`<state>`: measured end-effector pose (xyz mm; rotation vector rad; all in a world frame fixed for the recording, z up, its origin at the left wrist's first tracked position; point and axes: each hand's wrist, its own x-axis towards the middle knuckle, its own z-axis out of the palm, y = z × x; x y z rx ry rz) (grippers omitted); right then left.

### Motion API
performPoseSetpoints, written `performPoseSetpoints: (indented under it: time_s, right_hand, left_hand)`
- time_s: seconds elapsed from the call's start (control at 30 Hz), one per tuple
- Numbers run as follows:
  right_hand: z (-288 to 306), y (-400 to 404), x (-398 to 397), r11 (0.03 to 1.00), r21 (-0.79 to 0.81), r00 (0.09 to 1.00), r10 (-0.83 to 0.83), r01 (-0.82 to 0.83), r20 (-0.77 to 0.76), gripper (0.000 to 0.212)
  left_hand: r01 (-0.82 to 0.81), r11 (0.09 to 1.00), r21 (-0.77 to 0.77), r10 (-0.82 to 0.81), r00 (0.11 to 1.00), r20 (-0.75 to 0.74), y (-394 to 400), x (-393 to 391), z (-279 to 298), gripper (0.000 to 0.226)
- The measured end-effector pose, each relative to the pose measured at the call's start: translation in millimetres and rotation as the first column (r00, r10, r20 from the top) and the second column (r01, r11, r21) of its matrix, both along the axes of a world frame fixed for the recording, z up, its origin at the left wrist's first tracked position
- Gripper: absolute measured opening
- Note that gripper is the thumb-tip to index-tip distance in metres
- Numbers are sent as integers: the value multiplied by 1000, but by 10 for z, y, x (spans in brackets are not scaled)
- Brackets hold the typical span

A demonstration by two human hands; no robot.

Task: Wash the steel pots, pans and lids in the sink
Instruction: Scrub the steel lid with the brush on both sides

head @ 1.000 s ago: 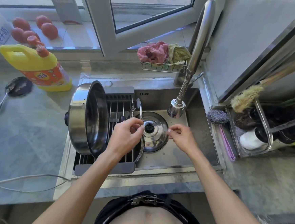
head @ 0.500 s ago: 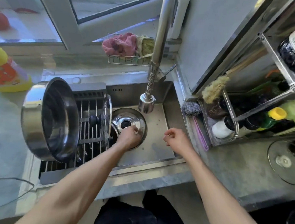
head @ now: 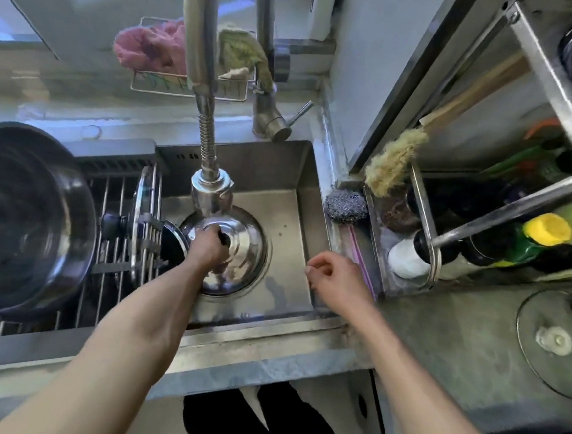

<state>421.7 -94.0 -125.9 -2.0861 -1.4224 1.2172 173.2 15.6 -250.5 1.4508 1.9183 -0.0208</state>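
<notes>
A person leans over a steel sink set into a grey counter, both bare forearms reaching forward from the counter's near edge. The left hand is down in the basin, knuckles up and wrist bent, its fingers curled around the black knob at the centre of a round steel lid that lies dome-up on the sink floor, directly beneath the head of the pull-down faucet. The right hand hovers above the sink's right rim, well apart from the left and holding nothing, its fingers loosely curled with thumb and forefinger close together.

Over the left half of the sink, a drying rack carries a large steel pot tipped on its side, its open mouth facing the camera, and a second lid standing on edge between the bars, just beside the lid in the basin.

On the ledge at the sink's right edge rests a steel scouring pad, near a bristle brush that leans in a wire shelf of bottles. A glass lid lies flat on the counter toward its right edge. A wire basket behind the faucet holds pink and green cloths.
</notes>
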Motion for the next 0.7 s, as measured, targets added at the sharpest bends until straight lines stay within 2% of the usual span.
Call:
performPoseSetpoints:
  time_s: [0.17, 0.27, 0.37, 0.47, 0.57, 0.7]
  right_hand:
    - [126, 43, 99, 996, 94, 1000, -10, 9, 17, 4]
    - [248, 81, 171, 986, 162, 999, -47, 42, 25, 7]
    - [298, 135, 221, 970, 242, 989, -39, 5, 139, 14]
    - [259, 175, 254, 948, 310, 962, -19, -69, 271, 18]
    - [227, 200, 245, 950, 281, 913, 7, -133, 408, 20]
    - [169, 249, 228, 970, 161, 823, 62, -183, 564, 31]
  left_hand:
    - [-27, 996, 88, 21, 998, 67, -136, 118, 102, 27]
    - [-65, 983, 169, 44, 991, 128, -185, 180, 315, 31]
    - [-154, 957, 244, 88, 961, 263, -219, 294, 643, 27]
    - [-278, 940, 199, 180, 898, 402, -267, 368, 874, 14]
    - [-277, 934, 226, 174, 904, 391, -290, 413, 1018, 14]
    - [-170, 945, 281, 110, 970, 216, -291, 456, 1134, 21]
